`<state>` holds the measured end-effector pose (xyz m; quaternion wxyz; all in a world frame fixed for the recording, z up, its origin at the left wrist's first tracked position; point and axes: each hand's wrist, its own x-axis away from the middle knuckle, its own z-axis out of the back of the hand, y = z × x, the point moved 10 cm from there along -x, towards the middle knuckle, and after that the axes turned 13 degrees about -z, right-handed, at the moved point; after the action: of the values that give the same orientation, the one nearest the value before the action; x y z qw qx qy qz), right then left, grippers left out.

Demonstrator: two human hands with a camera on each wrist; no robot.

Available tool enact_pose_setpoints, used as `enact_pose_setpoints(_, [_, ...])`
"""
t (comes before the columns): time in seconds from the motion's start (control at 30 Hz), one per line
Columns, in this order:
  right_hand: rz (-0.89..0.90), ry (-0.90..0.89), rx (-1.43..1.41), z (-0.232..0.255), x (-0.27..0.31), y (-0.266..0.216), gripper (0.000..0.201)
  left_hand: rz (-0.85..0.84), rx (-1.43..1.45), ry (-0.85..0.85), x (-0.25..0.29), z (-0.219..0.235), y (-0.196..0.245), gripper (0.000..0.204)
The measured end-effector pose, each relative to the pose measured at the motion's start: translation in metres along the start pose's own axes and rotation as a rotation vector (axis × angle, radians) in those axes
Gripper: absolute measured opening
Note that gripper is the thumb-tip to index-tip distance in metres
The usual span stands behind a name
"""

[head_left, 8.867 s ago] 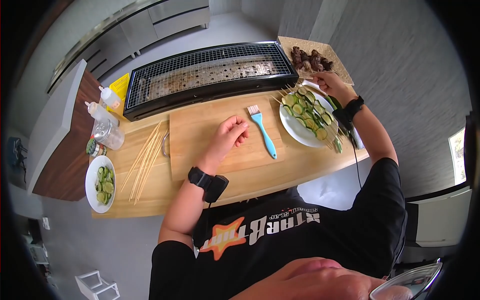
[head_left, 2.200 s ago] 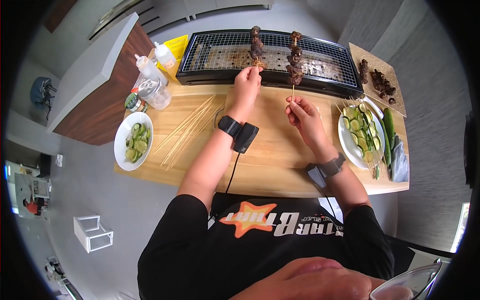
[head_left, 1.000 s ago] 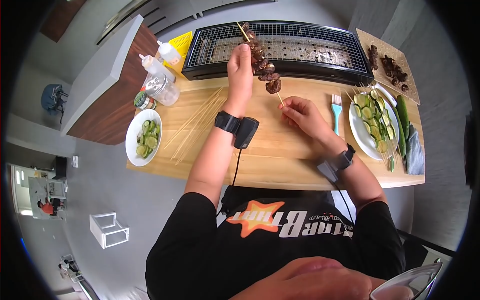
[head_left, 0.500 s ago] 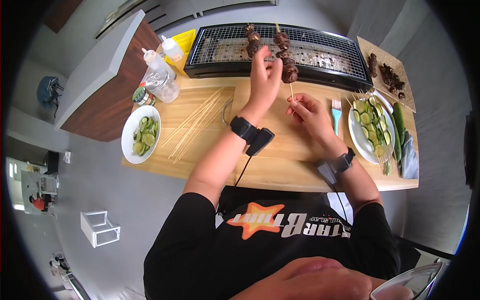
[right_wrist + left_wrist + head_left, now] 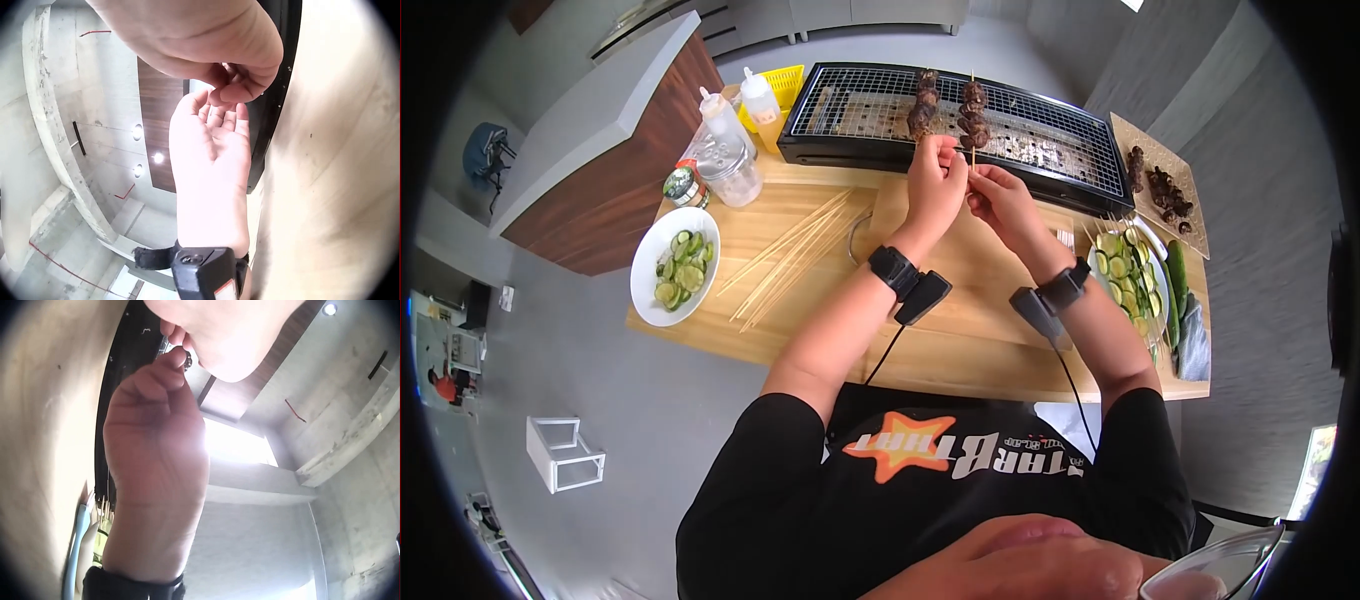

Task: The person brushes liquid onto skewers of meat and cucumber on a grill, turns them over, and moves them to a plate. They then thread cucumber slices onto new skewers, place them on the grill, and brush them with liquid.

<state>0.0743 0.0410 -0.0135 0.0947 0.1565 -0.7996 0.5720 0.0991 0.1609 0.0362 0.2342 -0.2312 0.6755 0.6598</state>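
Note:
Two skewers of browned meat lie over the grill: a left one and a right meat skewer. My right hand pinches the bare stick of the right skewer below its meat. Beside it, my left hand has its fingers bent, the thumb tip close to that same stick and the knuckles just below the left skewer. In the right wrist view the left hand is cupped, its thumb and fingertips meeting the right hand's fingers; I cannot tell whether it grips the stick.
Bare bamboo skewers lie left of a cutting board, near a bowl of cucumber slices. Squeeze bottles and a shaker jar stand back left. Sliced-cucumber skewers lie on a plate at right; more meat sits on a tray behind.
Meat skewers came from the right tray to the grill. The left hand has moved from the left skewer's meat down beside the right hand. The right skewer now lies further onto the grill.

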Motion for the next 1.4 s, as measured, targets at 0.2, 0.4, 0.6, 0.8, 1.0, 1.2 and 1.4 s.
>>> enact_pose_setpoints(0.2, [0.087, 0.11, 0.043, -0.003, -0.023, -0.01, 0.017, -0.125, -0.003, -0.001, 0.002, -0.007, -0.003, 0.015])
enact_pose_setpoints(0.4, [0.089, 0.083, 0.352, -0.009, -0.017, -0.015, 0.025, -0.032, 0.027, -0.038, 0.007, -0.014, -0.025, 0.014])
enact_pose_setpoints(0.6, [0.271, 0.279, 1.238, 0.031, 0.064, -0.098, 0.027, -0.157, -0.13, -0.096, 0.013, -0.02, -0.006, 0.012])
enact_pose_setpoints(0.8, [0.105, 0.781, 1.435, 0.206, 0.092, -0.162, 0.025, -0.05, -0.037, -0.167, 0.016, -0.031, -0.02, 0.013])
enact_pose_setpoints(1.0, [-0.185, 0.819, 1.183, 0.323, 0.082, -0.124, 0.039, -0.02, -0.045, -0.174, 0.017, -0.032, -0.023, 0.014])
enact_pose_setpoints(1.2, [-0.181, 0.806, 0.965, 0.33, 0.08, -0.115, 0.033, -0.004, 0.009, -0.176, 0.017, -0.029, -0.025, 0.018])
enact_pose_setpoints(1.4, [0.149, 0.972, 0.971, 0.33, 0.088, -0.151, 0.025, -0.035, -0.03, -0.146, 0.016, -0.029, -0.027, 0.017])
